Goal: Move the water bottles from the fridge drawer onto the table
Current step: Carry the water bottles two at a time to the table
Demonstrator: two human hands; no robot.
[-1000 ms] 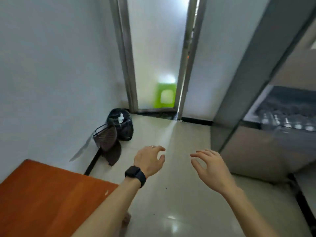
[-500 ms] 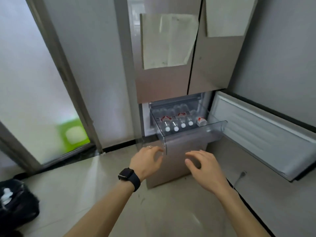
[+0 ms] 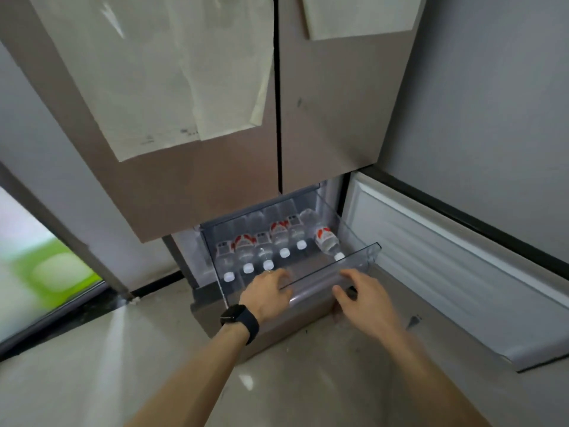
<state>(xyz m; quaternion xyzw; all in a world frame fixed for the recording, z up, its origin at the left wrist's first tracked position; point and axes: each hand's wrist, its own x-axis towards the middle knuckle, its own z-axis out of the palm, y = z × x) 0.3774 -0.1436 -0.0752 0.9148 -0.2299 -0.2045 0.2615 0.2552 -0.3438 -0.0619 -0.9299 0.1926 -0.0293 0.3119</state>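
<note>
The clear fridge drawer (image 3: 366, 257) stands pulled out. My left hand (image 3: 268, 294) reaches over its near rim, my right hand (image 3: 366, 300) hovers at its front, both loose-fingered, holding nothing. Inside lie six clear water bottles (image 3: 278, 235), white caps toward me; their red-and-white labels are unreadable.

Clear plastic water bottles (image 3: 280, 238): red-and-white labels, unreadable to us.
White paper sheets (image 3: 154, 72): we read nothing.
</note>
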